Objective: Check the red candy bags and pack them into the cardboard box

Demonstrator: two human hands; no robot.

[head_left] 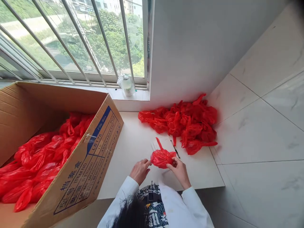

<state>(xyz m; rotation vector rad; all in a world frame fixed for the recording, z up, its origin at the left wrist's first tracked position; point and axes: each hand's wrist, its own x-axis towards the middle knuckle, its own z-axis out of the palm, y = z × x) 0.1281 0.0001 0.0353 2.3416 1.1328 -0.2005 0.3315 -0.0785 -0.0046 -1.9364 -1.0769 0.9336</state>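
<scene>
Head view: the red bag (162,159) lies between the hands (139,171).

So my table (125,142) was just a plain white top. Toward the back right I had a messy heap of red plastic bags (182,123), handles poking out all over. Just in front of that lay what looked like a white sheet of paper (167,144), partly blocked from view, with a dark pen (175,149) slanting beside it. A big open cardboard box (95,158) took up the left side.
</scene>
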